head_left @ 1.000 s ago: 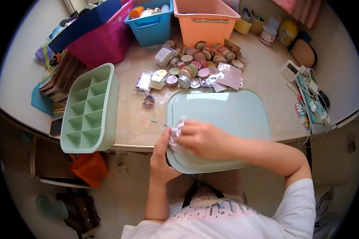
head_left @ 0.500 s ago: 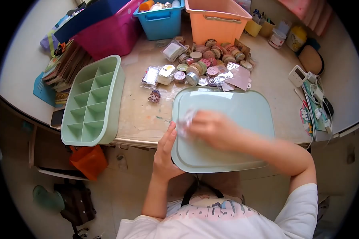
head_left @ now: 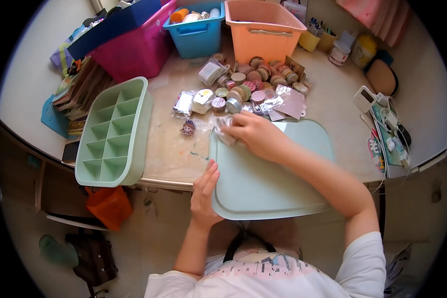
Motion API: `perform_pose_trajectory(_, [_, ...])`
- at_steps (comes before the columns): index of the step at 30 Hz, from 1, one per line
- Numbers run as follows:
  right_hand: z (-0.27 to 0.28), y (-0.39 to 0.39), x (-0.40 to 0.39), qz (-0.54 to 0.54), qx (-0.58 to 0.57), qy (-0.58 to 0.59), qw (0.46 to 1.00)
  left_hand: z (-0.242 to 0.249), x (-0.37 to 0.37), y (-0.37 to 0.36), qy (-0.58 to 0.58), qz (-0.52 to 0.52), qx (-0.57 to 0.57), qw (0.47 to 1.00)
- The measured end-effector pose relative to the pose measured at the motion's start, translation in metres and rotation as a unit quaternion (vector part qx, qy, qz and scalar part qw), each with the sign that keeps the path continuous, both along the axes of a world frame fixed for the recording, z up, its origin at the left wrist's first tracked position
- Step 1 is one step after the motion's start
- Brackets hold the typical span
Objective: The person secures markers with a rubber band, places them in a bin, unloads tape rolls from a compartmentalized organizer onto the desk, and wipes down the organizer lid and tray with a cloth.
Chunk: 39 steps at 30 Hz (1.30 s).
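A pale green lid [head_left: 278,184] lies at the front edge of the table, partly over it. My left hand [head_left: 205,194] holds the lid's left edge, fingers along the rim. Bunched in my right hand [head_left: 256,133] is a whitish crumpled wipe [head_left: 225,130], pressed at the lid's upper left corner. Just beyond the lid sit rolls of tape [head_left: 243,92] in a heap, with a pink card [head_left: 289,102] in clear wrap beside them. A small figure sticker [head_left: 187,128] lies left of the wipe.
At the left stands a green divided box [head_left: 115,134]. Behind are a magenta bin [head_left: 129,52], a blue basket [head_left: 196,38] and an orange bin [head_left: 263,42]. White cables [head_left: 390,119] lie at the right. An orange bag [head_left: 109,206] hangs below the table.
My right hand has moved with the wipe up to the lid's far left corner. The lid has turned slightly and sits a little lower in view.
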State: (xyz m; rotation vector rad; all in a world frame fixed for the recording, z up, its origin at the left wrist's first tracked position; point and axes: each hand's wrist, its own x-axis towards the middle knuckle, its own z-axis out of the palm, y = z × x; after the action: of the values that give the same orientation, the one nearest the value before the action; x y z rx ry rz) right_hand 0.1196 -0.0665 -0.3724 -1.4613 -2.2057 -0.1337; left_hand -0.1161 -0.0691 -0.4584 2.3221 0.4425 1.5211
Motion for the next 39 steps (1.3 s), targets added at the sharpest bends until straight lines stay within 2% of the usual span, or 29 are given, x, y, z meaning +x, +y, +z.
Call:
perform_pose_trajectory(2, [0.001, 0.006, -0.007, 0.005, 0.013, -0.086, 0.996, -0.001, -0.003, 0.001, 0.012, 0.014, 0.006, 1.0])
perform_pose_trajectory(4, [-0.014, -0.015, -0.033, 0.041, -0.008, -0.012, 0.999, 0.003, -0.003, 0.0, 0.008, 0.021, 0.009, 1.0])
perform_pose_trajectory(5, [-0.007, -0.035, -0.045, 0.097, -0.003, -0.015, 0.995, 0.004, -0.002, -0.001, 0.001, 0.028, 0.007, 1.0])
perform_pose_trajectory(6, [-0.005, -0.053, -0.056, 0.11, 0.016, -0.084, 0.99, -0.001, -0.002, -0.001, -0.013, 0.022, 0.002, 1.0])
perform_pose_trajectory(8, [-0.003, -0.066, -0.051, 0.152, 0.004, -0.002, 0.988, -0.012, 0.003, 0.001, -0.065, 0.006, 0.005, 0.998])
perform_pose_trajectory(11, [-0.003, -0.033, -0.003, 0.022, 0.043, -0.009, 0.999, -0.007, 0.001, 0.001, -0.044, -0.002, -0.006, 0.999])
perform_pose_trajectory(12, [0.003, -0.021, 0.011, -0.041, -0.02, -0.002, 0.999, -0.005, 0.0, 0.0, -0.042, -0.001, -0.006, 0.999])
perform_pose_trajectory(14, [0.006, -0.023, 0.01, -0.049, -0.034, -0.026, 0.998, 0.0, -0.001, 0.001, -0.006, 0.01, 0.014, 1.0])
perform_pose_trajectory(17, [-0.007, -0.067, -0.035, 0.039, 0.026, -0.03, 0.998, -0.004, -0.002, 0.001, 0.005, 0.018, 0.007, 1.0])
perform_pose_trajectory(18, [-0.005, -0.081, -0.044, 0.074, -0.007, -0.003, 0.997, -0.006, -0.001, 0.001, 0.004, 0.019, 0.009, 1.0])
perform_pose_trajectory(20, [-0.003, -0.077, -0.035, 0.079, -0.053, 0.116, 0.989, -0.009, 0.001, 0.0, -0.029, -0.003, -0.012, 1.0])
perform_pose_trajectory(22, [-0.005, -0.052, -0.021, -0.013, -0.005, 0.116, 0.993, -0.007, -0.002, 0.001, -0.008, 0.001, -0.009, 1.0])
perform_pose_trajectory(26, [-0.013, -0.016, -0.005, -0.054, 0.013, 0.037, 0.998, -0.017, 0.0, 0.001, -0.042, -0.026, -0.04, 0.998])
perform_pose_trajectory(28, [-0.017, -0.03, -0.026, 0.001, 0.0, 0.035, 0.999, -0.017, -0.002, 0.002, -0.038, -0.032, -0.033, 0.998])
perform_pose_trajectory(29, [-0.019, -0.046, -0.041, 0.076, 0.057, 0.024, 0.995, -0.018, -0.002, 0.003, -0.04, -0.03, -0.027, 0.998])
perform_pose_trajectory(30, [-0.018, -0.065, -0.057, 0.111, 0.014, 0.075, 0.991, -0.02, -0.002, 0.004, -0.041, -0.027, -0.022, 0.999])
perform_pose_trajectory(31, [-0.01, -0.085, -0.065, 0.16, -0.012, 0.012, 0.987, -0.016, -0.004, 0.003, -0.022, -0.014, -0.012, 1.0])
perform_pose_trajectory(32, [-0.013, -0.094, -0.071, 0.178, -0.036, 0.043, 0.982, -0.016, -0.004, 0.003, -0.023, -0.014, -0.012, 1.0])
perform_pose_trajectory(34, [-0.012, -0.078, -0.057, 0.201, 0.036, 0.056, 0.977, -0.018, -0.005, 0.003, -0.026, -0.022, -0.015, 0.999])
perform_pose_trajectory(36, [-0.014, -0.054, -0.036, 0.019, 0.007, 0.021, 1.0, -0.023, -0.001, 0.003, -0.048, -0.023, -0.037, 0.998])
perform_pose_trajectory(38, [-0.015, -0.021, 0.01, -0.03, 0.004, 0.085, 0.996, -0.019, -0.001, 0.002, -0.043, -0.03, -0.045, 0.998])
perform_pose_trajectory(39, [-0.006, -0.028, 0.004, -0.039, -0.007, 0.074, 0.996, -0.017, -0.002, 0.0, -0.042, -0.031, -0.046, 0.998])
